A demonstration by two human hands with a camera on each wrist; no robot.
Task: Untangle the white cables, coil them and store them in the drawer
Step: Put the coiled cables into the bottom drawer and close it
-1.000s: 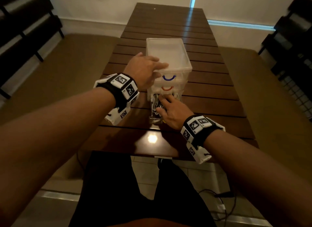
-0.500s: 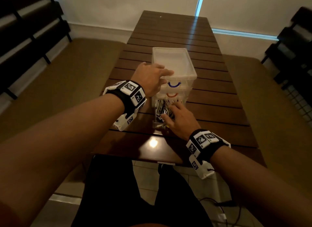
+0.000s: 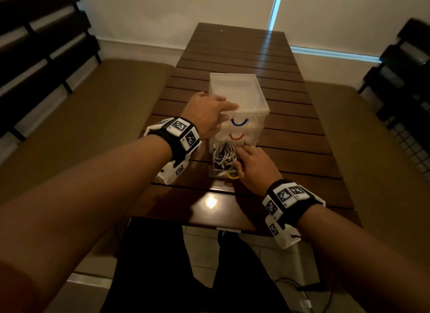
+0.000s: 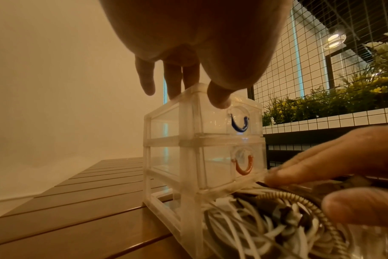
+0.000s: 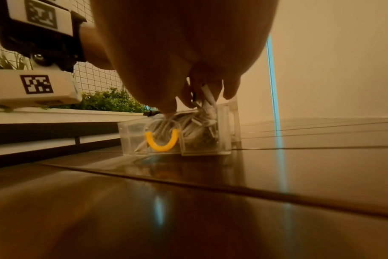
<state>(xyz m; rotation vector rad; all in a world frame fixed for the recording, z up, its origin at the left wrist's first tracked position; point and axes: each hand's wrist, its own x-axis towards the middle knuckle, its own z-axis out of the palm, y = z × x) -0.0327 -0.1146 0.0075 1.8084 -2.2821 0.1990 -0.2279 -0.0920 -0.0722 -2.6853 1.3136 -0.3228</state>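
A clear plastic drawer unit (image 3: 239, 96) stands in the middle of the slatted wooden tabletop (image 3: 232, 45). Its bottom drawer (image 5: 175, 136), the one with the yellow handle (image 5: 161, 141), is pulled out toward the near edge, at 6 o'clock from the unit. The two drawers above it, with a blue handle (image 3: 239, 122) and a red handle (image 3: 236, 137), are closed.

The left hand (image 3: 207, 117) is on the near-left top corner of the unit: straight fingers (image 4: 173, 82) rest on the top and the thumb presses the front face just beside the blue handle (it grasps nothing). The right hand (image 3: 253, 168) is over the open drawer, at 3 o'clock from its contents, and its curled fingers (image 5: 210, 91) pinch some of the white cables (image 3: 223, 156), which lie as a tangled bundle inside this drawer.

The drawer front stops short of the near tabletop edge, with a strip of bare wood between. The far half of the tabletop, at 12 o'clock, is bare boards.
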